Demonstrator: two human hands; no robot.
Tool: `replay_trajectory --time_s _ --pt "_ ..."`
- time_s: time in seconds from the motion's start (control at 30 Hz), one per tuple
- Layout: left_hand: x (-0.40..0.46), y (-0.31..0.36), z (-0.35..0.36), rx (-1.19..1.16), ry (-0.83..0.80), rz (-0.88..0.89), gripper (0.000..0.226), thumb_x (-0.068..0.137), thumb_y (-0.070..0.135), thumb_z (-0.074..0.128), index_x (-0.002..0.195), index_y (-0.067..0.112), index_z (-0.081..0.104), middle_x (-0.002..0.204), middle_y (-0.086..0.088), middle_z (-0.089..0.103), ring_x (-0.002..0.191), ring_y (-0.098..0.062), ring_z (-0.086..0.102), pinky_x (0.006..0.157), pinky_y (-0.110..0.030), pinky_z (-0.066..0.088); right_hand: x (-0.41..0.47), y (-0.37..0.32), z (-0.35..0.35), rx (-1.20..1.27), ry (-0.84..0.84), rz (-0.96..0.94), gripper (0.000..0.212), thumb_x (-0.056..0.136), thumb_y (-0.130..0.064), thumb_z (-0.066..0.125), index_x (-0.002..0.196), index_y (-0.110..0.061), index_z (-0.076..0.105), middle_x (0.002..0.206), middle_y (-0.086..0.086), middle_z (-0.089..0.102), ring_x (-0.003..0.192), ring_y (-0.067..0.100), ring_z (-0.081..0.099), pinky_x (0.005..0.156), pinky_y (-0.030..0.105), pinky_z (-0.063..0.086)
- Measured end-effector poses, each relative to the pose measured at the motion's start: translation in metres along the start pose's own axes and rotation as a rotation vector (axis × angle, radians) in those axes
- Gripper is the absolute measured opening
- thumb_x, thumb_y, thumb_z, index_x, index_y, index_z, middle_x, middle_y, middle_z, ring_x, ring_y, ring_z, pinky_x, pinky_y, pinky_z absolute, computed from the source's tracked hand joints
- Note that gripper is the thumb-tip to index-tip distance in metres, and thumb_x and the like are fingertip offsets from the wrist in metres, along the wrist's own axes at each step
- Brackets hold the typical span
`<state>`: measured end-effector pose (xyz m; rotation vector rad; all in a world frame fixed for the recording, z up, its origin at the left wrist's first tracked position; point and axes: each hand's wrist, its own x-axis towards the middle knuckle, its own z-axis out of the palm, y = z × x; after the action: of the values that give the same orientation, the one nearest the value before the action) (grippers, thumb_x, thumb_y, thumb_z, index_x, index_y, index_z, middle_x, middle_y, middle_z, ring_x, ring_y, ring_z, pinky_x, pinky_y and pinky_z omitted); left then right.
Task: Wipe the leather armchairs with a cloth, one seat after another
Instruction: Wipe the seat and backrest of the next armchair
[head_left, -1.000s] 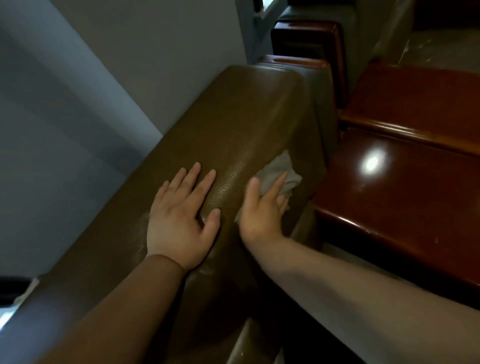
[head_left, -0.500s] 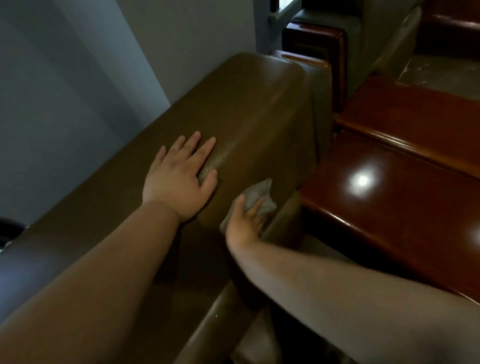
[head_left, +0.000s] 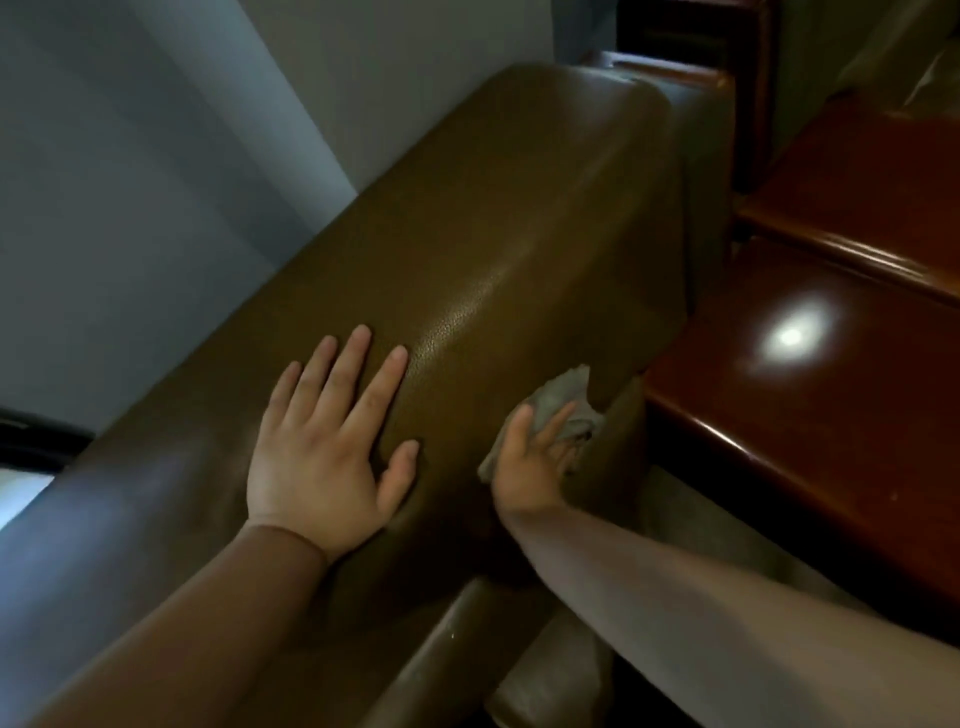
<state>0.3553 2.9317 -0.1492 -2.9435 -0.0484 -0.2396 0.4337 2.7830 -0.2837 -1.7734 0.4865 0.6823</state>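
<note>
right hand (head_left: 535, 457) – fingers pressing cloth (head_left: 563, 402) flat on armchair (head_left: 493, 249) front face, low by the desk (head_left: 831, 395) | left hand (head_left: 324, 452) – spread flat on top, bracing | advice: keep palm pressure even, overlap strokes, cover the lower edge before moving on

Looks like a lounge or meeting room: brown leather armchair (head_left: 493, 249) against grey wall (head_left: 156, 156) upper left, glossy red wooden side tables (head_left: 831, 395) at right.

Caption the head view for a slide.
Left hand rests flat on the brown leather chair back while the right hand presses a grey cloth against its side.
</note>
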Motion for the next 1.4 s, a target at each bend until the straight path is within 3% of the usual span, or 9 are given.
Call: replay_trajectory --time_s 0.13,0.33,0.5,0.57,0.8,0.93,1.1,1.27,1.4 --pt "0.001 0.004 0.001 0.05 -0.005 -0.021 0.078 0.096 0.058 0.043 0.165 0.023 0.03 0.171 -0.017 0.027 0.154 -0.043 0.03 0.123 -0.061 0.026 0.009 0.002 -0.014 -0.191 -0.062 -0.035 0.082 0.099 -0.072 0.015 0.155 -0.036 -0.033 0.171 0.011 -0.022 0.159 0.032 -0.014 0.127 0.057 0.007" --pt "0.0 0.004 0.011 0.099 0.042 -0.035 0.078 0.098 0.057 0.044 0.165 0.02 0.03 0.17 -0.019 0.027 0.153 -0.045 0.03 0.122 -0.063 0.026 0.052 -0.043 -0.041 0.055 0.13 0.077 0.076 0.101 -0.072 0.009 0.161 -0.037 -0.019 0.172 0.014 -0.013 0.159 0.034 -0.008 0.126 0.059 -0.003" --pt "-0.002 0.003 0.011 0.121 0.051 -0.037 0.075 0.101 0.058 0.04 0.165 0.02 0.03 0.171 -0.018 0.026 0.155 -0.043 0.029 0.123 -0.061 0.025 -0.05 0.019 0.009 -0.086 -0.119 -0.186 0.09 0.094 -0.078 0.009 0.16 -0.027 -0.025 0.169 0.018 -0.023 0.158 0.035 -0.015 0.127 0.056 -0.004" --pt "-0.001 0.005 0.01 0.121 0.03 -0.04 0.076 0.1 0.057 0.042 0.166 0.021 0.027 0.171 -0.018 0.025 0.156 -0.043 0.027 0.124 -0.06 0.024 -0.052 0.036 0.013 -0.124 -0.181 -0.183 0.094 0.09 -0.079 0.012 0.159 -0.027 -0.027 0.168 0.016 -0.027 0.157 0.034 -0.019 0.127 0.055 -0.006" --pt "-0.002 0.005 0.009 0.146 0.036 -0.03 0.073 0.103 0.059 0.037 0.165 0.021 0.029 0.17 -0.018 0.027 0.155 -0.043 0.029 0.123 -0.061 0.025 -0.002 0.003 0.006 -0.013 0.129 -0.072 0.076 0.105 -0.064 0.015 0.163 -0.027 -0.017 0.17 0.025 -0.008 0.158 0.043 0.0 0.126 0.06 0.003" --pt "-0.002 0.003 0.012 0.143 0.043 -0.026 0.073 0.103 0.059 0.035 0.165 0.02 0.029 0.17 -0.018 0.027 0.155 -0.042 0.029 0.123 -0.06 0.026 -0.047 0.013 0.032 0.02 0.094 -0.104 0.078 0.106 -0.059 0.017 0.164 -0.015 -0.012 0.17 0.026 -0.01 0.158 0.039 -0.006 0.125 0.05 -0.003" --pt "-0.001 0.001 0.011 0.119 0.036 -0.016 0.074 0.103 0.056 0.038 0.166 0.019 0.026 0.171 -0.017 0.024 0.157 -0.041 0.026 0.124 -0.06 0.023 -0.099 0.048 0.063 -0.071 -0.091 -0.255 0.094 0.09 -0.079 0.003 0.158 -0.022 -0.028 0.168 0.02 -0.025 0.156 0.038 -0.018 0.126 0.057 -0.007" --pt "-0.003 0.0 0.009 0.084 0.027 0.003 0.077 0.1 0.056 0.043 0.167 0.021 0.025 0.173 -0.015 0.023 0.158 -0.039 0.025 0.126 -0.057 0.021 -0.042 -0.011 0.036 0.089 0.177 -0.132 0.086 0.096 -0.067 0.013 0.164 -0.021 -0.014 0.171 0.02 -0.01 0.159 0.035 -0.007 0.127 0.055 -0.003" --pt "-0.004 -0.004 0.007 0.034 0.025 0.016 0.074 0.102 0.056 0.039 0.167 0.025 0.022 0.174 -0.011 0.022 0.159 -0.035 0.023 0.127 -0.057 0.02 -0.085 0.011 0.064 0.078 0.187 -0.324 0.089 0.091 -0.079 0.001 0.163 -0.03 -0.015 0.172 0.015 -0.011 0.159 0.033 -0.005 0.127 0.058 0.002"
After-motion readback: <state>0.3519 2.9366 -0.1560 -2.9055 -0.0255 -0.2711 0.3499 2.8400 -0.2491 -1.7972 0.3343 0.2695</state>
